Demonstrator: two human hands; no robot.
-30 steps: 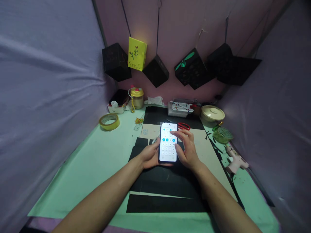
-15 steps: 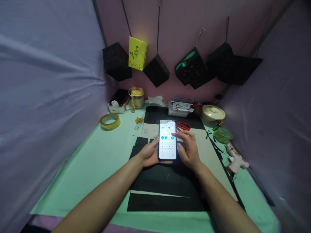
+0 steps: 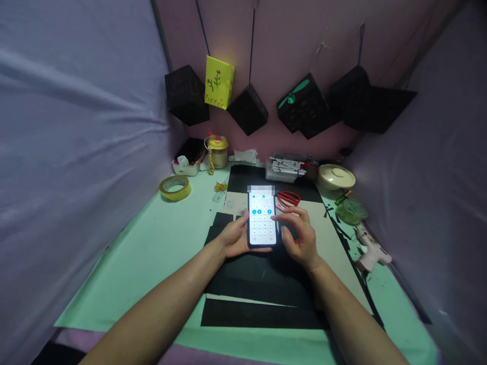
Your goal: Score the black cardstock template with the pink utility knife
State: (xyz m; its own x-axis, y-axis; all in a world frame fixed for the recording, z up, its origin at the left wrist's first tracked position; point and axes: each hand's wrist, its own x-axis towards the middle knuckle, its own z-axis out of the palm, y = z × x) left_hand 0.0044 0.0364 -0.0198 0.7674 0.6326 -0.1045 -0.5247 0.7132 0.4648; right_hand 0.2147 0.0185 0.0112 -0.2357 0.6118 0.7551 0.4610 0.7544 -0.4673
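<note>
My left hand [image 3: 233,238] cradles a smartphone [image 3: 262,219] from underneath, thumb along its left edge, the lit screen facing up with rows of round buttons. My right hand [image 3: 300,234] hovers at the phone's right side, fingers spread and an extended finger touching the screen near its right edge. Both hands are above black paper sheets [image 3: 262,284] and a beige cardboard sheet [image 3: 327,238] on the green table [image 3: 160,248].
Red scissors [image 3: 288,198] lie just beyond the phone. A yellow tape roll [image 3: 175,187] sits at the left, a glue gun [image 3: 371,251] and green wire coil [image 3: 352,211] at the right. Markers [image 3: 287,167], a lidded bowl [image 3: 336,177] and a yellow jar [image 3: 218,150] line the back. Paper boxes [image 3: 247,109] hang above.
The phone and both hands have drifted slightly away from me and up the table. The right finger has moved from the upper screen to the right-hand middle of the screen.
</note>
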